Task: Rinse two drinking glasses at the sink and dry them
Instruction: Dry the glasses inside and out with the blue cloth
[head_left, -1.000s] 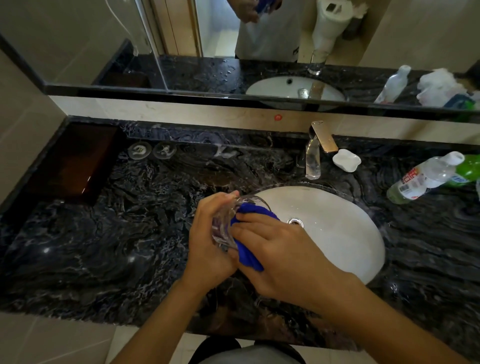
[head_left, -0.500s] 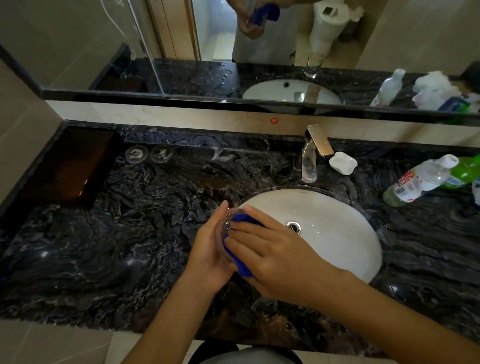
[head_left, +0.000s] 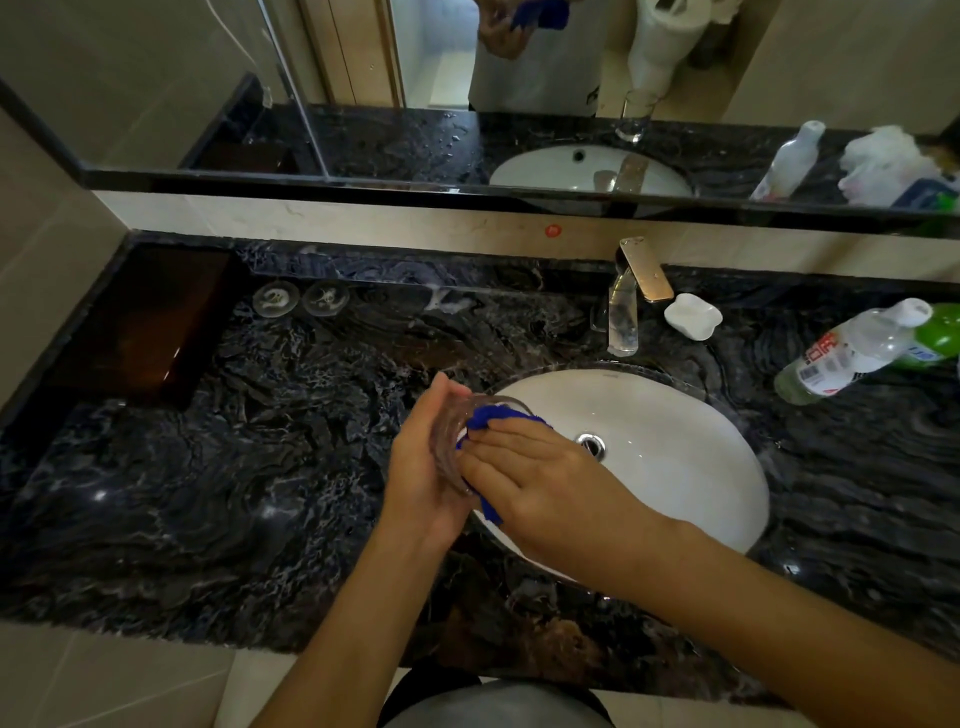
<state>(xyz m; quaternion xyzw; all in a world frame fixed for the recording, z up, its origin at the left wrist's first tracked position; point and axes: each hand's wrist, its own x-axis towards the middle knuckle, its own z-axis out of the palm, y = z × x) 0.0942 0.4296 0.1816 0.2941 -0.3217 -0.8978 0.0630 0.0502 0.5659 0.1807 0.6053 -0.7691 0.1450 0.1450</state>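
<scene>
My left hand (head_left: 421, 467) grips a clear drinking glass (head_left: 445, 441), tilted on its side over the left rim of the white sink (head_left: 675, 467). My right hand (head_left: 545, 478) holds a blue cloth (head_left: 485, 415) against the glass; part of the cloth is tucked into its mouth and a corner sticks out under my palm. My hands hide most of the glass. The mirror shows a second clear glass (head_left: 635, 117) standing on the counter; I cannot make it out directly.
The faucet (head_left: 623, 312) stands behind the basin with a white soap dish (head_left: 693, 316) beside it. A clear plastic bottle (head_left: 852, 353) and a green bottle (head_left: 940, 332) lie at the right. Two round clear discs (head_left: 275, 300) sit at the back left of the wet black marble counter (head_left: 208, 467).
My right hand has rubbed the cloth round the glass, and its fingers now lie flatter over it. Both hands stay at the sink's left rim.
</scene>
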